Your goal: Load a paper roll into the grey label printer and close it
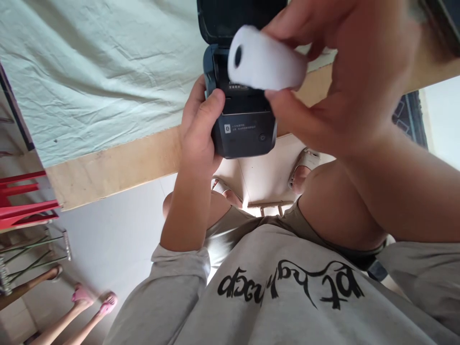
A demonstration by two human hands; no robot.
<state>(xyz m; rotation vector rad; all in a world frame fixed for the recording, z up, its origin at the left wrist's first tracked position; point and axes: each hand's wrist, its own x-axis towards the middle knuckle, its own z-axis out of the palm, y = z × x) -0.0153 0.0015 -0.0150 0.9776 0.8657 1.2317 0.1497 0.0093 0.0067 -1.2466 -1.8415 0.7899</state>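
Two hands work close under the head camera, at the edge of a table (118,163) covered with a pale green cloth (89,72). The left hand (199,129) is closed around the side of a small dark printer (244,124), thumb on top, and the lid (230,19) stands open. The right hand (345,72) pinches a white paper roll (268,60) between thumb and fingers, just above the open compartment and not yet inside. I judge the roll light and a little soft, easy to crush or unwind, so it is best held across its round sides as now. Another person's feet in pink sandals (95,299) show at the lower left on the floor (118,239).
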